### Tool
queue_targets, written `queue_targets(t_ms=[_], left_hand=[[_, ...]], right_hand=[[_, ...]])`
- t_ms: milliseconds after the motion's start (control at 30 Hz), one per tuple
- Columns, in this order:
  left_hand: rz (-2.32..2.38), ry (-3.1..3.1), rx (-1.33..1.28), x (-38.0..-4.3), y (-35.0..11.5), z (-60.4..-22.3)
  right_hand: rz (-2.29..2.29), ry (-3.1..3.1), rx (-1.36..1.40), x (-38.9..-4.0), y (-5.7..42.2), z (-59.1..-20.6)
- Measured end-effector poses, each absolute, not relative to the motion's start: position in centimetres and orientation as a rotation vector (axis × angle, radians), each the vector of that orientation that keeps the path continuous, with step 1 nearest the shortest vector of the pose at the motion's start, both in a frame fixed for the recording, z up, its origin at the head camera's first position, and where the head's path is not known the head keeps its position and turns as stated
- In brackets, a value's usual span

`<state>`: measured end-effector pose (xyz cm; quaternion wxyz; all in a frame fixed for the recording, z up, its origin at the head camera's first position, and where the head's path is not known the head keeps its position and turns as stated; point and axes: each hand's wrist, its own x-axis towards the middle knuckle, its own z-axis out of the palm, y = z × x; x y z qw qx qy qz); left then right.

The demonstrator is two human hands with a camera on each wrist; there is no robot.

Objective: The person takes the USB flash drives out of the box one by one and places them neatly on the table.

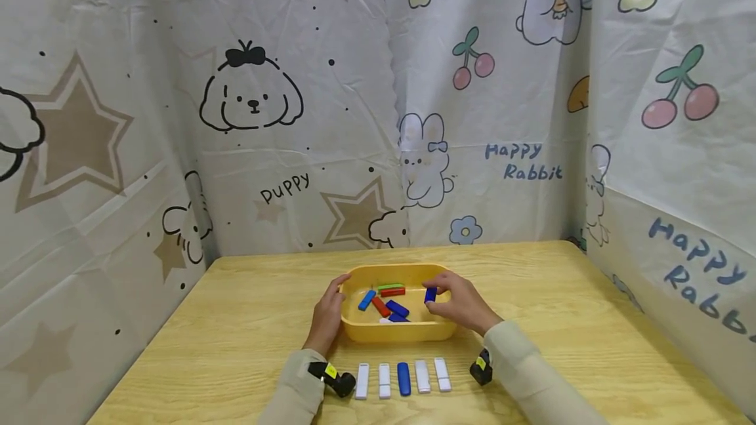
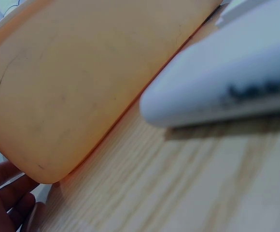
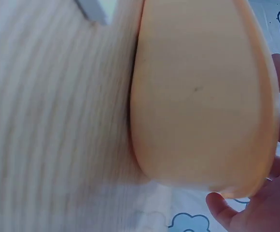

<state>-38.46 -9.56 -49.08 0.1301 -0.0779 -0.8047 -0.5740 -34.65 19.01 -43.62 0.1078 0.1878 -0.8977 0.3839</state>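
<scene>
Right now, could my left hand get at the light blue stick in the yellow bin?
Likely yes: your left hand touches the left end of the yellow bin, and the light blue stick lies inside near that end, uncovered.

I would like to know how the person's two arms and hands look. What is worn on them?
The left hand and right hand wear no gloves. The left sleeve and right sleeve are long and pale beige. At each wrist sits a small black camera with a yellow label; no cable is visible.
</scene>
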Motion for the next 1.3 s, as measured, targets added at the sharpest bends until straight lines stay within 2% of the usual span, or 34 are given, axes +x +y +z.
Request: queue_targets(t_ms=[700,1100,1300], left_hand=[[-1.664,-2.344,-0.237,-38.4,-9.5,-49.0],[-1.642,-2.348,-0.222,-38.5,-9.4,-49.1],[-1.651,-2.357,-0.224,-38.4,-9.2,-49.0]], right_hand=[[1.05,-2.629,0.683,-29.8,20.6,-42.1],[1.015,-2.819,0.85,-28.2,20.9,-40.5],[0.989,-2.955,0.835,-27.8,20.8,-40.0]])
